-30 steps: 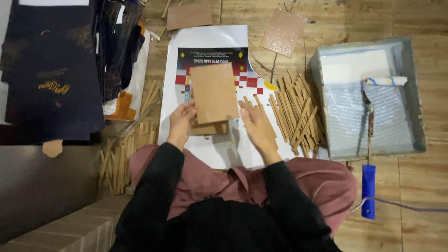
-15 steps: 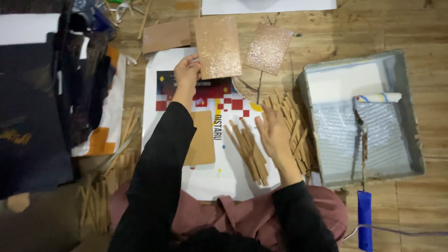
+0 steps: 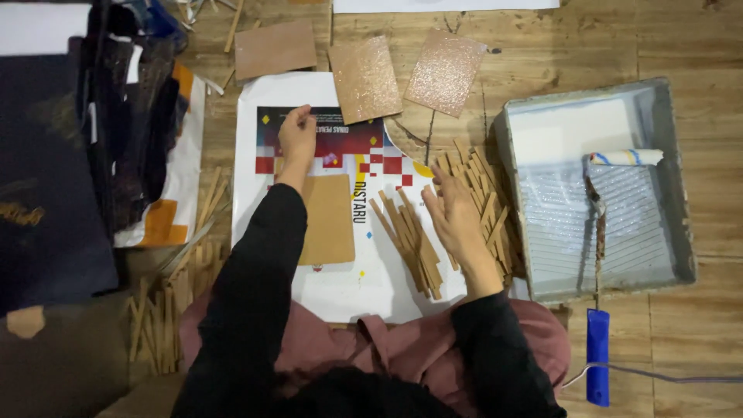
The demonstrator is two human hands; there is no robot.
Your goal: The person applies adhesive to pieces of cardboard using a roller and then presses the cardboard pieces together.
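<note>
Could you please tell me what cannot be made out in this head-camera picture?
- Left hand: its underside is hidden, so whether it grips anything is unclear.
- Right hand: its palm covers part of the wooden strips.
- Brown card: partly behind the sleeve.
- Roller handle: its cord runs off the right edge.

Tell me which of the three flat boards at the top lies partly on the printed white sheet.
The middle glittery board. Its lower edge overlaps the printed sheet, while the plain brown board and the right glittery board lie on the wooden floor.
</note>
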